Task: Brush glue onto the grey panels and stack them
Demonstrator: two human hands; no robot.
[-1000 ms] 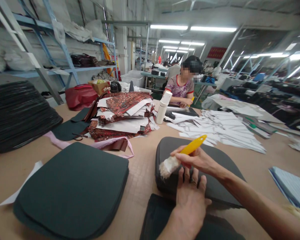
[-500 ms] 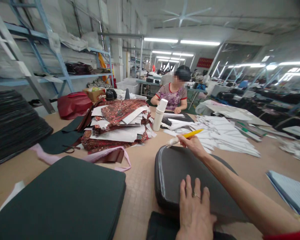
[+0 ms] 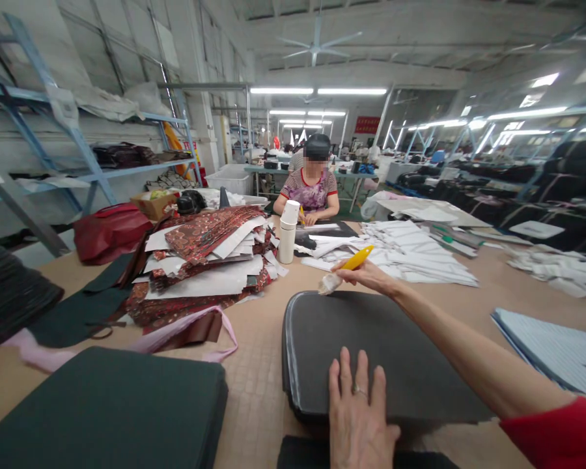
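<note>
A dark grey padded panel (image 3: 371,345) with rounded corners lies in front of me, a whitish band running along its left edge. My left hand (image 3: 361,410), with a ring on one finger, rests on its near part, fingers spread flat. At the panel's far edge my right hand (image 3: 366,273) grips a brush (image 3: 356,258) with a yellow handle and whitish bristles. The bristles are at the top edge near the far left corner.
Left are a dark green panel stack (image 3: 102,404) and a pile of patterned pieces (image 3: 200,260). Beyond stand a white bottle (image 3: 288,238) and a seated person (image 3: 312,185). White strips (image 3: 410,251) lie at the back, and a striped pad (image 3: 557,345) at right.
The view has turned right, so most things sit further left. The brush has moved slightly along the panel's far edge to the right, its handle tilted more upright. My left hand stays on the panel.
</note>
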